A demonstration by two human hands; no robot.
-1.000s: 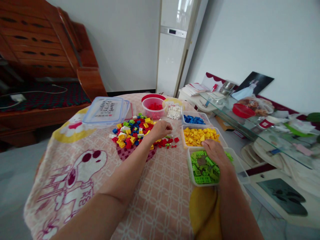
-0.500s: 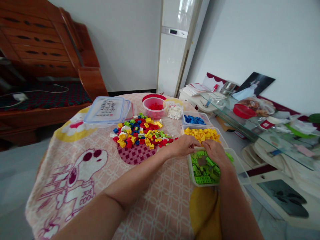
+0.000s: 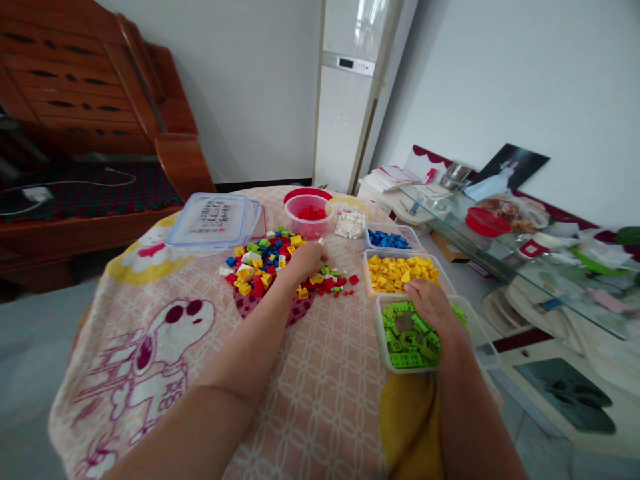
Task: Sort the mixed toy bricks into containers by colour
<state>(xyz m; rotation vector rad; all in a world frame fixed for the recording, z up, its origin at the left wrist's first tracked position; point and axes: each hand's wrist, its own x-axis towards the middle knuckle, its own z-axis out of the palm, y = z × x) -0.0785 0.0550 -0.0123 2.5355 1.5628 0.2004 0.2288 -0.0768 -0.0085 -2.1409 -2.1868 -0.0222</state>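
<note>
Left hand [image 3: 311,259] over the mixed bricks [image 3: 260,261], right hand [image 3: 428,301] by the yellow-brick box [image 3: 367,275].
The mixed bricks lie toward the far edge of the tabletop [image 3: 330,360], spread longest left to right, mostly leftward of the left hand, much the nearer one; its fingers curl down over their right part, and whether they grip a brick I cannot tell. The right hand, its grasp likewise unclear, is at the yellow-brick box's near rim, where the green-brick box [image 3: 381,339] adjoins, along the tabletop's right side.
</note>
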